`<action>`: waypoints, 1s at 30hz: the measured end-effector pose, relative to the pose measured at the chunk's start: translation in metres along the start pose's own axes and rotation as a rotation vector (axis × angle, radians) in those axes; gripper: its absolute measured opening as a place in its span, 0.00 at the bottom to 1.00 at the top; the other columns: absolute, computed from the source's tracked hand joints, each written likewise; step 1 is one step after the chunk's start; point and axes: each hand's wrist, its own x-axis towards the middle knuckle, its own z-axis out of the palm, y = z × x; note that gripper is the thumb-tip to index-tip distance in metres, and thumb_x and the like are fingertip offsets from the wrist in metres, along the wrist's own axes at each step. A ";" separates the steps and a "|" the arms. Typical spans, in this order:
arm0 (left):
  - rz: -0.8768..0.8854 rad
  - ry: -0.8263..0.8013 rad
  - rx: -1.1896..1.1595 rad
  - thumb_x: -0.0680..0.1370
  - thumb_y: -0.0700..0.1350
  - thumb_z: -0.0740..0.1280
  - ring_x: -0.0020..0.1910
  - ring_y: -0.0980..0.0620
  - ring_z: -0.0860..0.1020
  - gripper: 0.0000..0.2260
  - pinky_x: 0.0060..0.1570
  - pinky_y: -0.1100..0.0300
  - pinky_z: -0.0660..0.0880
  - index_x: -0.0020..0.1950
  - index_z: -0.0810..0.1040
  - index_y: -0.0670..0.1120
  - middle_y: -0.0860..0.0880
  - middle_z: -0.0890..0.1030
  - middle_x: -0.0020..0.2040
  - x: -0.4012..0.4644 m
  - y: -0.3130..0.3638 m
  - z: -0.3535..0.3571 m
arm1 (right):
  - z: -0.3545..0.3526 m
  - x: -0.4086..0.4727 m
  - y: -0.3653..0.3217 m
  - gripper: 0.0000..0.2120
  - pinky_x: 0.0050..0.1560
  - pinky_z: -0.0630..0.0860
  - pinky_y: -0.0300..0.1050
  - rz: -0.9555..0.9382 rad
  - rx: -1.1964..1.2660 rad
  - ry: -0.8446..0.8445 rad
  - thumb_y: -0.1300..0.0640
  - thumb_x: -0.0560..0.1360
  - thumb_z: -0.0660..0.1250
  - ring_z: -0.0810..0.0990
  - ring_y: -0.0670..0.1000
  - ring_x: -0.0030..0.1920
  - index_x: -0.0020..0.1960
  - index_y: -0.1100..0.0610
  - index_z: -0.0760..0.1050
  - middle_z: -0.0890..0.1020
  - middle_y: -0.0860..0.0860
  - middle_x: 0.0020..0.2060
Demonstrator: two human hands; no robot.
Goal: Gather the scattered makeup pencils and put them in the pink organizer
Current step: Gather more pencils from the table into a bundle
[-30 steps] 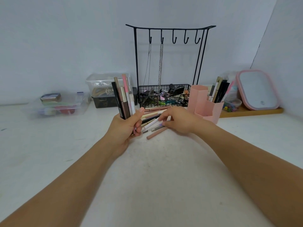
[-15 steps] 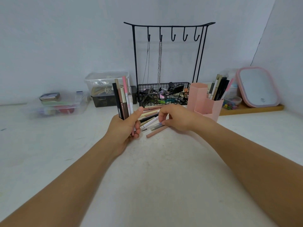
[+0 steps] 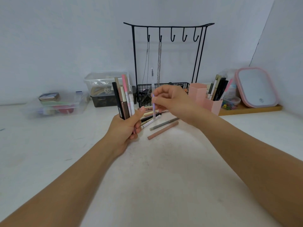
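Right hand (image 3: 170, 100) around pencil (image 3: 153, 102)

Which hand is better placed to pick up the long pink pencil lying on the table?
Right hand: it hovers above the long pink pencil; the left hand grips a bundle.

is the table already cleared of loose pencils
No, several pencils lie on the table between the left hand, which holds a bundle, and the pink organizer.
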 end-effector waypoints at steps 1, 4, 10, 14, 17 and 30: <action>-0.003 -0.013 0.010 0.69 0.57 0.76 0.28 0.53 0.67 0.13 0.22 0.64 0.60 0.36 0.78 0.51 0.49 0.69 0.30 -0.001 0.000 0.001 | 0.002 -0.002 -0.005 0.03 0.42 0.82 0.41 0.032 0.119 -0.042 0.66 0.77 0.69 0.83 0.52 0.38 0.50 0.60 0.79 0.84 0.55 0.37; 0.000 -0.064 0.045 0.66 0.56 0.78 0.29 0.52 0.68 0.12 0.23 0.64 0.60 0.33 0.80 0.51 0.49 0.70 0.30 -0.003 0.000 0.002 | 0.008 -0.007 -0.014 0.06 0.42 0.83 0.44 0.076 0.228 -0.110 0.69 0.76 0.71 0.84 0.53 0.37 0.52 0.64 0.78 0.84 0.59 0.38; 0.000 -0.077 0.104 0.63 0.51 0.79 0.27 0.53 0.72 0.15 0.22 0.63 0.65 0.41 0.80 0.45 0.48 0.74 0.28 -0.006 0.000 0.003 | 0.017 -0.013 -0.012 0.10 0.40 0.82 0.43 0.112 0.188 -0.159 0.70 0.74 0.73 0.83 0.51 0.35 0.54 0.68 0.77 0.83 0.58 0.37; -0.020 -0.095 0.110 0.71 0.43 0.78 0.28 0.52 0.77 0.08 0.24 0.62 0.68 0.44 0.81 0.42 0.45 0.77 0.30 -0.005 -0.001 0.001 | 0.023 -0.013 -0.010 0.09 0.38 0.81 0.39 0.103 0.081 -0.140 0.67 0.71 0.76 0.82 0.48 0.33 0.50 0.65 0.80 0.84 0.56 0.36; -0.024 -0.114 0.126 0.73 0.42 0.76 0.29 0.51 0.78 0.06 0.24 0.61 0.70 0.44 0.82 0.43 0.45 0.78 0.31 -0.005 -0.001 0.000 | 0.022 -0.013 -0.011 0.09 0.33 0.75 0.33 0.093 0.020 -0.129 0.64 0.70 0.78 0.81 0.44 0.31 0.47 0.62 0.81 0.85 0.53 0.34; 0.045 -0.088 0.266 0.77 0.45 0.73 0.24 0.53 0.66 0.12 0.23 0.64 0.62 0.35 0.77 0.49 0.47 0.68 0.26 -0.013 0.004 0.011 | 0.026 -0.016 -0.032 0.28 0.54 0.82 0.45 0.130 0.110 -0.172 0.53 0.68 0.81 0.85 0.50 0.53 0.63 0.53 0.74 0.85 0.49 0.54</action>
